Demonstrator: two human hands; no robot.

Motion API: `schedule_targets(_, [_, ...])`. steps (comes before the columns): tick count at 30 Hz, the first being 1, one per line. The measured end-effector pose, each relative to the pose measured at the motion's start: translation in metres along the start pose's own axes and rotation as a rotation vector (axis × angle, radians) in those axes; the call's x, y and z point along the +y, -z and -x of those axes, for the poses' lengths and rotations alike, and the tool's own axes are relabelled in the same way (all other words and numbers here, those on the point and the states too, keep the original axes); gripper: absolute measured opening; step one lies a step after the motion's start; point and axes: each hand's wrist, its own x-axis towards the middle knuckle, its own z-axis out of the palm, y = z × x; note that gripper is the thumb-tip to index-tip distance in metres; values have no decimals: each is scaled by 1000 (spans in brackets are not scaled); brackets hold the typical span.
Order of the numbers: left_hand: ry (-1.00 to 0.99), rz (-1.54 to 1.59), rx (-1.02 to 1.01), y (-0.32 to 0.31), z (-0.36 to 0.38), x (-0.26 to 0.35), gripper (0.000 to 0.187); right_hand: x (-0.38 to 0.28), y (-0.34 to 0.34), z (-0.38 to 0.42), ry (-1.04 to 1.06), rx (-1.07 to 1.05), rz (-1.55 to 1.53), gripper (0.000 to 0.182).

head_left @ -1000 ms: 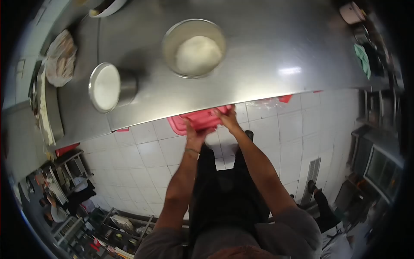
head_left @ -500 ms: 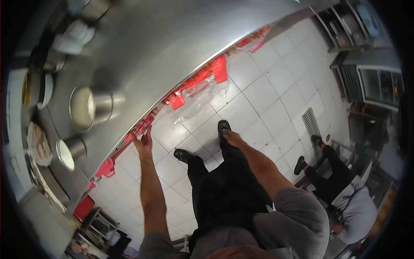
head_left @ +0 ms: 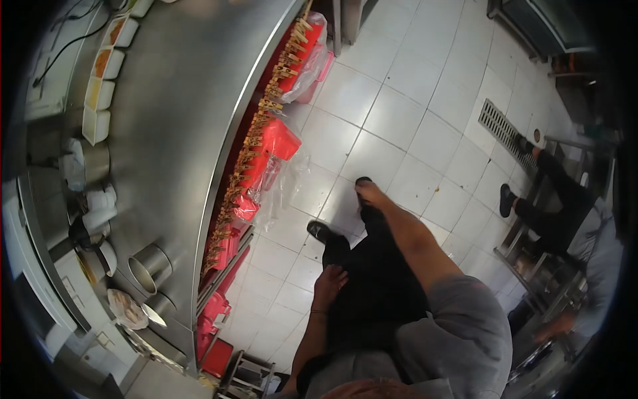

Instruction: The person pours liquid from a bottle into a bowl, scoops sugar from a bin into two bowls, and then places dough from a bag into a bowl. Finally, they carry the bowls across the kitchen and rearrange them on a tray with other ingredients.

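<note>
My left hand [head_left: 330, 284] rests near my dark apron or trousers, its fingers loosely spread with nothing visible in them. My right hand [head_left: 371, 194] hangs above my shoe; what its fingers do is hard to make out. To the left runs a long steel counter [head_left: 173, 100]. Along its front edge hangs a row of wooden clothespins [head_left: 249, 149]. Red containers [head_left: 282, 138] and clear plastic bags [head_left: 282, 183] stick out beneath the edge. Neither hand touches them.
Steel pots [head_left: 151, 267], stacked white bowls [head_left: 100, 206] and white food trays [head_left: 98, 93] stand on the counter's far side. White floor tiles [head_left: 375, 159] have a drain grate [head_left: 500, 125]. Another person [head_left: 565, 219] is at the right by metal racks.
My left hand has come away from the counter's edge and moved in to my body. The view has turned, showing more of the counter and clothespins.
</note>
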Motion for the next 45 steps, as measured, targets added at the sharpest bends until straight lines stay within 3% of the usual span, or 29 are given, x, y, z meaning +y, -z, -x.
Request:
schedule_targets(2, [-33,-181,36,-19,17,12,49,-116,-57,16,-178,-125,-600,70])
schedule_targets(3, [-47,-247,85,-35,23,24,49,-144,-91,-8,-215,-147,-772,69])
schedule_targets(6, [-185,-279,114,-22,15,43,52,-239,-150,-18,-158,-231,-1276,60])
schedule_targets(7, [-249,-266,96,-14,11,51,53,-249,-169,-29,-106,-302,-1356,58])
schedule_targets(9, [-240,-78,256,-21,6,74,56,-261,-194,-51,25,-439,-1507,56])
schedule_targets(10, [-273,-46,235,-14,3,80,58,-288,-186,-25,79,-278,-1502,52])
schedule_targets(16, [-382,-47,218,-53,6,106,52,-297,-176,-35,60,-468,-1401,50])
schedule_targets(22, [-443,27,167,-56,-8,112,47,-327,-161,10,-170,-205,-1306,58])
schedule_targets(24, [-469,78,195,-43,-15,117,48,-294,-164,-5,7,-341,-1302,64])
schedule_targets(28, [-531,204,291,-19,-23,127,52,-235,-128,-2,-112,-407,-1307,66])
schedule_targets(29, [-555,250,329,-16,-26,128,70,-226,-116,7,-141,-398,-1337,64])
schedule_targets(31, [-543,299,469,-28,-26,134,96,-199,-104,23,-119,-216,-1259,57])
schedule_targets(34, [-490,246,464,-56,-34,138,112,-132,-83,35,-204,-25,-1225,57])
schedule_targets(35, [-469,249,469,-78,-34,140,106,-98,-75,32,-191,5,-1208,57])
schedule_targets(37, [-623,209,-90,-68,-75,131,96,-74,-35,47,-180,-97,-1097,55])
schedule_targets(39, [-609,209,-52,-99,-69,122,82,-78,15,68,-6,-143,-935,53])
schedule_targets(41, [-505,238,-120,-110,-70,116,77,-82,79,79,-105,174,-942,62])
schedule_targets(43, [-456,266,-187,-117,-70,110,74,-109,114,81,12,165,-975,67])
schedule_targets(44, [-430,270,-201,-117,-72,105,73,-118,121,70,68,61,-997,63])
schedule_targets(45, [-404,278,-210,-115,-72,99,73,-155,117,81,145,-232,-1039,67])
